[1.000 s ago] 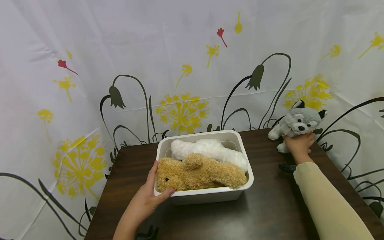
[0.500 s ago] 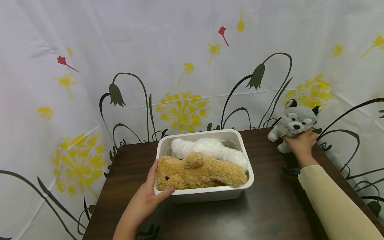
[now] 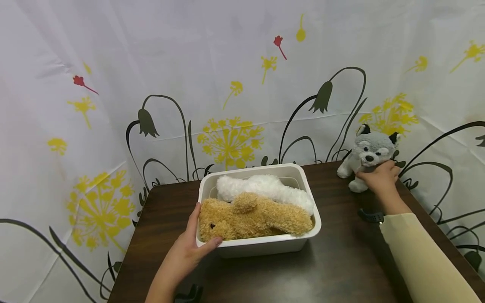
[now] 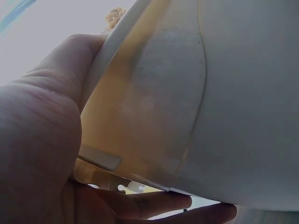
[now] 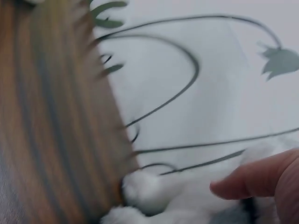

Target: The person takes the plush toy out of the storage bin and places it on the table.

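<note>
In the head view, a white plastic tub (image 3: 261, 249) stands on the table with a golden-brown plush toy (image 3: 242, 219) lying on its side in it. Behind that toy lies a fluffy white plush (image 3: 261, 187). My left hand (image 3: 185, 248) grips the tub's near left corner, thumb over the rim; the left wrist view has its fingers under the tub's outer wall (image 4: 154, 102). At the back right, my right hand (image 3: 382, 179) holds a grey and white husky plush (image 3: 373, 147) around its chest. The right wrist view catches the thumb over the husky's white fur (image 5: 187, 196).
The dark wood table (image 3: 341, 261) ends just behind the tub and along the right beside the husky. A white curtain (image 3: 242, 50) printed with flowers hangs behind it. Dark straps (image 3: 371, 216) show at both wrists.
The husky has shifted slightly left and straightened up in my right hand, while the right wrist has swung a little right. My left hand keeps its grip on the tub.
</note>
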Demonstrator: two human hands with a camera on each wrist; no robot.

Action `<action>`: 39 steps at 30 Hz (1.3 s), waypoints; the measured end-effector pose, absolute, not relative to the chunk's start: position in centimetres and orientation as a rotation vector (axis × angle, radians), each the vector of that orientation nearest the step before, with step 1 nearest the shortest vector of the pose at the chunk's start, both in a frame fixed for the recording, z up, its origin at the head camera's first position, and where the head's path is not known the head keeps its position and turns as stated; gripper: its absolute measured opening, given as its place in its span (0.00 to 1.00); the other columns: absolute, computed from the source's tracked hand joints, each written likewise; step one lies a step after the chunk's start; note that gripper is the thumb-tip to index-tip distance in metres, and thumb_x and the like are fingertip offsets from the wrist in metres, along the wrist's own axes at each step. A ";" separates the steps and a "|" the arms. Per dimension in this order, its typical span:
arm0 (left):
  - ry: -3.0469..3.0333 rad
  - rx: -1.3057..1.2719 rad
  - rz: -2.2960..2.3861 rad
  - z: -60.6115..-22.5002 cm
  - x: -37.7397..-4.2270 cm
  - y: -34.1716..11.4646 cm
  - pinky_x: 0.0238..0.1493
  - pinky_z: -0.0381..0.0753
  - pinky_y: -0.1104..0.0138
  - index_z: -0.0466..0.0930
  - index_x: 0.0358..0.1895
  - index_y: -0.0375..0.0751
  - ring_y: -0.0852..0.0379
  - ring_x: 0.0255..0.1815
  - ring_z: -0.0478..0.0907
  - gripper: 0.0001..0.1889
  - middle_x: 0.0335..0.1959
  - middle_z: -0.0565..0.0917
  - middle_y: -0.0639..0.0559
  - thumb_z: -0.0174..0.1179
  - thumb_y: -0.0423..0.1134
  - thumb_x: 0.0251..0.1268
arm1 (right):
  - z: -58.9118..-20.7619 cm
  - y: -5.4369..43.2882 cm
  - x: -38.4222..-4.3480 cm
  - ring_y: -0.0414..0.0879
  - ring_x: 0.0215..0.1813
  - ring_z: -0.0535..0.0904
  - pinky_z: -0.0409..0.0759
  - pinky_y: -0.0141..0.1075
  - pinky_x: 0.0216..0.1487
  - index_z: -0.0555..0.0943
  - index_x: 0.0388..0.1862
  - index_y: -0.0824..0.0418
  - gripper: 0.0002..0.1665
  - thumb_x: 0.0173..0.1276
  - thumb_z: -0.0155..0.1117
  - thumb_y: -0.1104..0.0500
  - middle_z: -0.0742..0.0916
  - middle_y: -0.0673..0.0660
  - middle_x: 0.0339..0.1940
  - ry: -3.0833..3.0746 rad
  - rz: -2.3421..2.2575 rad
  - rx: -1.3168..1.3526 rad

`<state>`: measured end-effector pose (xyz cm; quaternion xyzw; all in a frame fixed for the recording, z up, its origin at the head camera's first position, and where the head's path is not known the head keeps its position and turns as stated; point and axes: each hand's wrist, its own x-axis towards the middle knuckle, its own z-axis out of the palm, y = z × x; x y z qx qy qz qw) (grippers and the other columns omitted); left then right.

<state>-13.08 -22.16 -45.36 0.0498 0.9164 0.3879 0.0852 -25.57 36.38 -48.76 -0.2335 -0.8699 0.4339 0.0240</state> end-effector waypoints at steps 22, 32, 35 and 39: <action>2.739 0.096 1.136 -44.6 -13.1 -22.2 0.71 0.73 0.31 0.29 0.91 0.67 0.27 0.79 0.71 0.63 0.88 0.59 0.32 0.68 0.73 0.67 | -35.5 24.2 -22.5 0.40 0.57 0.81 0.82 0.30 0.54 0.48 0.84 0.62 0.44 0.87 0.51 0.38 0.78 0.61 0.66 -2.496 1.833 -0.001; 2.720 0.078 1.145 -45.0 -12.9 -21.9 0.71 0.73 0.31 0.30 0.91 0.65 0.26 0.78 0.72 0.64 0.87 0.60 0.31 0.69 0.72 0.67 | -32.8 18.7 -21.7 0.61 0.69 0.81 0.78 0.50 0.67 0.57 0.80 0.62 0.37 0.88 0.54 0.41 0.80 0.66 0.66 -2.544 1.938 0.260; 2.729 0.081 1.136 -45.0 -12.8 -21.9 0.71 0.73 0.31 0.31 0.91 0.65 0.26 0.79 0.71 0.63 0.87 0.60 0.31 0.69 0.72 0.67 | -32.7 16.9 -21.6 0.60 0.67 0.81 0.79 0.51 0.66 0.61 0.78 0.61 0.36 0.86 0.58 0.42 0.81 0.65 0.62 -2.578 1.938 0.336; 2.742 0.101 1.132 -45.0 -12.8 -22.0 0.71 0.73 0.31 0.32 0.92 0.64 0.26 0.78 0.71 0.63 0.87 0.59 0.31 0.69 0.71 0.68 | -33.1 14.5 -21.5 0.58 0.64 0.81 0.80 0.52 0.64 0.63 0.77 0.55 0.37 0.82 0.64 0.39 0.82 0.60 0.62 -2.740 1.851 0.433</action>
